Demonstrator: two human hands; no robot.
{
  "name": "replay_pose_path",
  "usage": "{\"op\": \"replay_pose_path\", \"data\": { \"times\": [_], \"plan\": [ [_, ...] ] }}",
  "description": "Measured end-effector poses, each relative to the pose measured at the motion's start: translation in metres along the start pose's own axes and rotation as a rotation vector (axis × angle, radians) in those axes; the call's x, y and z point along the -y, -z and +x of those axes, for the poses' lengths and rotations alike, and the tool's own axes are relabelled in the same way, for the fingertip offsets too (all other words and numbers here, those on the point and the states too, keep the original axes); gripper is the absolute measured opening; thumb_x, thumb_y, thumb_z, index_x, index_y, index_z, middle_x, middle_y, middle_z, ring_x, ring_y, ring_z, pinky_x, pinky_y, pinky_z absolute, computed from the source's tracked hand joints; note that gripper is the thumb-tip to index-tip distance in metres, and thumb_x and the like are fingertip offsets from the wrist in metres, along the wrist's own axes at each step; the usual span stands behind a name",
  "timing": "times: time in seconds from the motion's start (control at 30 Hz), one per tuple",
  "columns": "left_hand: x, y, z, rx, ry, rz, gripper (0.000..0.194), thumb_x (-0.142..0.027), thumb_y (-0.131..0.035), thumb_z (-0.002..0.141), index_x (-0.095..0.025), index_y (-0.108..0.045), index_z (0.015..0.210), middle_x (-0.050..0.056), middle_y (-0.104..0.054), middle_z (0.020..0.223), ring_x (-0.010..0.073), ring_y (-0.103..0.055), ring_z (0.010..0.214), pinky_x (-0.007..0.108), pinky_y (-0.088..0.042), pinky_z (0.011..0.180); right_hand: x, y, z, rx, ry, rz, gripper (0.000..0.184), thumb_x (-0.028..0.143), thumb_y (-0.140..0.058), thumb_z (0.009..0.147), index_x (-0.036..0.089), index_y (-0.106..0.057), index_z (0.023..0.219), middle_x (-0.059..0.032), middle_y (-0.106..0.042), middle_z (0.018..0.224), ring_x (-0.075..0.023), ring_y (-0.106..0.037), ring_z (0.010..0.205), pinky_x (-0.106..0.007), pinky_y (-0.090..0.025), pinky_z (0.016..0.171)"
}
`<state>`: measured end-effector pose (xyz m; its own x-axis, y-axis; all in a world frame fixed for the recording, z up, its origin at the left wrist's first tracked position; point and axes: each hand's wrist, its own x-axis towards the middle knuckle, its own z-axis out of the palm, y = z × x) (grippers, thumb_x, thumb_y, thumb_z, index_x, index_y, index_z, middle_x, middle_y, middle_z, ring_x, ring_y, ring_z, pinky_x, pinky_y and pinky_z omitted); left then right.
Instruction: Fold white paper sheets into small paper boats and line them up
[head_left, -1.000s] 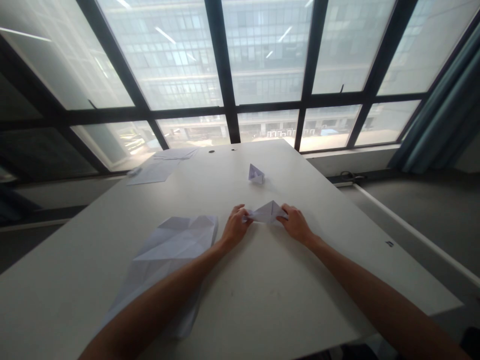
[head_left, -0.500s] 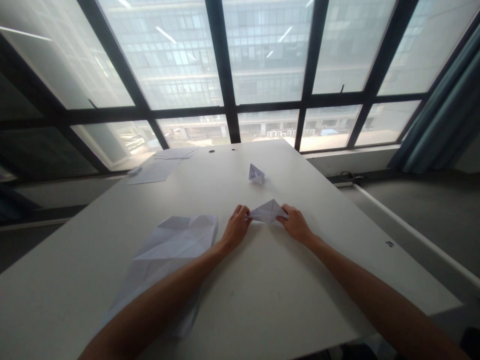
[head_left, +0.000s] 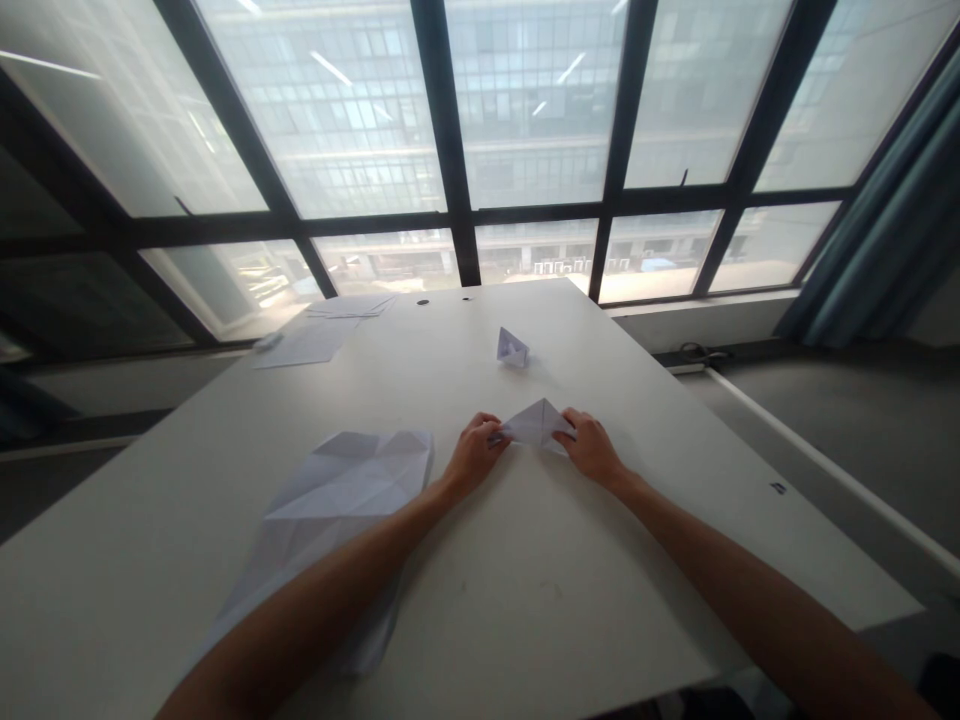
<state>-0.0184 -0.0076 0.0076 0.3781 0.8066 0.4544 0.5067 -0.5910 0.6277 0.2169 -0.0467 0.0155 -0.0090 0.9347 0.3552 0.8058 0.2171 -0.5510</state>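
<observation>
Between my two hands is a white folded paper piece [head_left: 537, 423], pointed at the top with a crease down its middle. My left hand [head_left: 478, 446] pinches its left end, fingers closed. At the right end, my right hand [head_left: 589, 443] grips the paper between thumb and fingers. A smaller folded paper shape [head_left: 512, 347] stands on the table just beyond the piece I hold. Beside my left forearm lies a large creased sheet of paper [head_left: 352, 475], partly hidden under the arm.
The white table [head_left: 517, 590] stretches toward the windows. Flat paper sheets [head_left: 307, 342] lie at its far left. A small dark mark [head_left: 778, 488] is near the right edge. A blue curtain [head_left: 877, 220] hangs at the right.
My left hand has shifted very slightly to the right along the folded paper's left end. The paper's peak has moved a touch left. My right hand keeps its place.
</observation>
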Motion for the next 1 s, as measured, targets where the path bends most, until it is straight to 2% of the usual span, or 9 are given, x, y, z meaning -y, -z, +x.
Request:
{"op": "replay_pose_path", "data": {
  "times": [0.27,0.33,0.47,0.53,0.67,0.8,0.9,1.0],
  "plan": [
    [-0.0017,0.0019,0.0006,0.035,-0.015,0.067,0.013,-0.02,-0.055,0.087,-0.018,-0.068,0.085,0.006,-0.063,0.094,0.0183,-0.061,0.082,0.031,-0.05,0.078,-0.0031,-0.001,0.0012,-0.007,-0.011,-0.028,0.009,0.024,-0.063,0.085,0.021,-0.061,0.093,-0.0043,-0.064,0.086,-0.0197,-0.057,0.082,-0.027,-0.038,0.073],
    [-0.0022,0.0025,0.0008,0.002,0.005,0.061,0.013,-0.02,-0.052,0.089,-0.019,-0.065,0.09,0.004,-0.064,0.089,0.018,-0.061,0.082,0.03,-0.048,0.078,-0.0045,-0.0008,0.0015,-0.011,-0.015,-0.025,0.008,0.024,-0.063,0.085,0.021,-0.061,0.093,-0.0041,-0.064,0.085,-0.0194,-0.057,0.081,-0.027,-0.038,0.073],
    [-0.0019,0.003,0.0015,-0.08,0.128,-0.044,0.018,-0.023,-0.05,0.091,-0.023,-0.056,0.108,-0.004,-0.062,0.074,0.0141,-0.058,0.07,0.025,-0.046,0.07,-0.0056,-0.0001,0.0021,-0.017,-0.022,-0.006,0.006,0.024,-0.062,0.085,0.021,-0.061,0.09,-0.0039,-0.064,0.084,-0.0193,-0.057,0.081,-0.027,-0.039,0.072],
    [-0.0007,0.0037,0.0028,-0.115,0.165,-0.149,0.024,-0.024,-0.053,0.089,-0.022,-0.053,0.113,-0.003,-0.064,0.079,0.0126,-0.059,0.068,0.024,-0.046,0.068,-0.0055,-0.0001,0.0023,-0.022,-0.018,0.016,0.006,0.024,-0.062,0.085,0.02,-0.061,0.089,-0.0038,-0.064,0.084,-0.0194,-0.057,0.08,-0.027,-0.039,0.073],
    [0.0029,0.0058,0.0071,-0.156,0.177,-0.298,0.02,-0.031,-0.058,0.087,-0.017,-0.063,0.1,0.006,-0.066,0.102,0.0105,-0.06,0.064,0.023,-0.048,0.062,-0.0053,-0.0005,0.0029,-0.053,0.008,0.1,0.006,0.025,-0.062,0.084,0.02,-0.061,0.088,-0.0036,-0.065,0.085,-0.0197,-0.057,0.081,-0.027,-0.04,0.074],
    [0.0045,0.007,0.0093,-0.166,0.146,-0.252,0.023,-0.038,-0.065,0.083,-0.017,-0.074,0.088,0.009,-0.065,0.11,0.0138,-0.063,0.072,0.028,-0.053,0.068,-0.005,0.0012,0.0035,-0.078,0.002,0.201,0.008,0.027,-0.061,0.084,0.02,-0.063,0.086,-0.0025,-0.067,0.083,-0.0196,-0.057,0.08,-0.027,-0.041,0.072],
    [0.0026,0.0071,0.0086,-0.136,0.125,-0.208,0.021,-0.038,-0.069,0.08,-0.018,-0.075,0.084,0.009,-0.067,0.107,0.0177,-0.066,0.083,0.03,-0.054,0.075,-0.0045,0.0032,0.0036,-0.085,0.002,0.24,0.009,0.028,-0.061,0.084,0.019,-0.063,0.084,-0.0025,-0.067,0.081,-0.0197,-0.058,0.079,-0.027,-0.041,0.071],
    [-0.0002,0.0063,0.0074,-0.082,0.161,-0.206,0.024,-0.038,-0.064,0.083,-0.017,-0.075,0.081,0.006,-0.071,0.088,0.0177,-0.066,0.077,0.029,-0.053,0.071,-0.0044,0.0038,0.0035,-0.079,-0.004,0.249,0.01,0.029,-0.061,0.084,0.019,-0.063,0.082,-0.0024,-0.067,0.08,-0.0195,-0.058,0.077,-0.027,-0.041,0.07]
  ]
}}
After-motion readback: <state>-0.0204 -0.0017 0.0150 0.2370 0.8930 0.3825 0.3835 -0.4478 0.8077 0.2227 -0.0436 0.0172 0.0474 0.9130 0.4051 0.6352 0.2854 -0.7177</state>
